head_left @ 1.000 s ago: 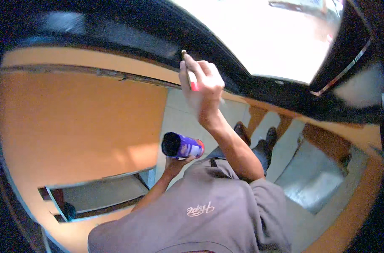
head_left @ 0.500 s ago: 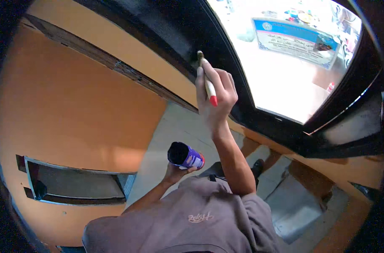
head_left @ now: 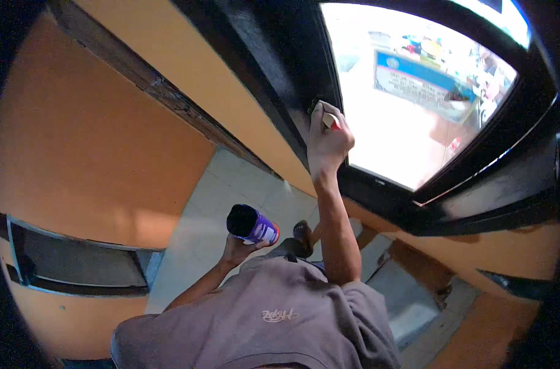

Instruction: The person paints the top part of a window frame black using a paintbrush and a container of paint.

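My right hand (head_left: pixel 330 147) is closed around a paintbrush (head_left: pixel 330 121) with a pale handle and a red end. Its tip is at the black-painted frame (head_left: pixel 283 64), beside the bright window pane; the bristles barely show between my fingertips and the dark surface. Lower down, in front of my body, my left hand (head_left: pixel 237 251) grips a purple can (head_left: pixel 264 229) from below and the side. The can leans slightly, its dark mouth turned up and to the left. Black shows inside, but how full it is I cannot tell.
Beyond the glass (head_left: pixel 393 132) is a blue-and-white sign (head_left: pixel 415 83). An orange wall (head_left: pixel 101 135) with a low framed opening (head_left: pixel 80 258) stands at left. Pale floor tiles (head_left: pixel 212 184) lie below, and a grey sheet (head_left: pixel 409 298) lies at lower right.
My right hand with the paintbrush has moved down along the black frame, its wrist turned so less of the handle shows. The view has shifted; the can stays in my left hand.
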{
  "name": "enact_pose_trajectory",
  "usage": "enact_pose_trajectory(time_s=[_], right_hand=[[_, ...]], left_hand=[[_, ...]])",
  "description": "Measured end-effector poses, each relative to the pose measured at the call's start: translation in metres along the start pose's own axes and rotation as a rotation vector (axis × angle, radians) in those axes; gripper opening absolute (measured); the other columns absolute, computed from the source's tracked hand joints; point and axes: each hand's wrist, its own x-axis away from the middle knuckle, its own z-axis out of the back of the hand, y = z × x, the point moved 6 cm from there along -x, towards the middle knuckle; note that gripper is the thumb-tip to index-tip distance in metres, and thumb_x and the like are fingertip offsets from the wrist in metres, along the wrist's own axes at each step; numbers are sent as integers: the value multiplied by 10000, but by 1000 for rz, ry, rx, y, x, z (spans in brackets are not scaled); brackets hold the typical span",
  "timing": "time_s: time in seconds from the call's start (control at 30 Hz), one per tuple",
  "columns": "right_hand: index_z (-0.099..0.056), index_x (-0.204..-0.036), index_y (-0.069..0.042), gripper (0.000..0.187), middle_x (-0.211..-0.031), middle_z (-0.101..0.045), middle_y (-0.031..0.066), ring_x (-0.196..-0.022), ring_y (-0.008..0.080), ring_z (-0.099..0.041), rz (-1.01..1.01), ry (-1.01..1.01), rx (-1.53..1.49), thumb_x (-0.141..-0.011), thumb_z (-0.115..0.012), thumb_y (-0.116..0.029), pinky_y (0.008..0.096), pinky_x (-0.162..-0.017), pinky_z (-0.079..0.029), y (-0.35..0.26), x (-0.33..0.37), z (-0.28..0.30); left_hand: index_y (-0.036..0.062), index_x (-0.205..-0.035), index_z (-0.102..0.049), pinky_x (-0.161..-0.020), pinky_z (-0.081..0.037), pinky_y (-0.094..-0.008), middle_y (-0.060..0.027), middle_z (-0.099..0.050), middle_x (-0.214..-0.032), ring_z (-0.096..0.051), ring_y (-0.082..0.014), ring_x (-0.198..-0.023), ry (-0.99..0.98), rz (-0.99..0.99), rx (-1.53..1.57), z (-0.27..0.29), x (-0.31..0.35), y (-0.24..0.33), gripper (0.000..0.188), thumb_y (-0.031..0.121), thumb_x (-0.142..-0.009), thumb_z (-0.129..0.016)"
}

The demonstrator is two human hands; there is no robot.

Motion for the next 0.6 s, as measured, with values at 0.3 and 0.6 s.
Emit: enact_pose_trajectory(time_s=[0.3,0.6], right_hand=[[-685,-1086,-108,422,-1005,-617,57,-881,207,-586,1089,52,56,-683,-717,12,278,-634,-529,-165,-32,17],[-681,-1089,-118,410,-975,-608,53,-782,188,-606,945,-507,415,-693,-727,-24,274,-618,-543,-82,1,15]], left_hand=[[52,-1244,-452,-956,-467,-344,-62,-541,-1210,-536,-169,-1100,15,16,231,4,7,1,772,183,-618,-885],[30,-1191,-498,-904,-477,-338,-76,-595,-1139,-576,-168,-1027,67,-165,333,12,3,4,710,262,-636,-875]])
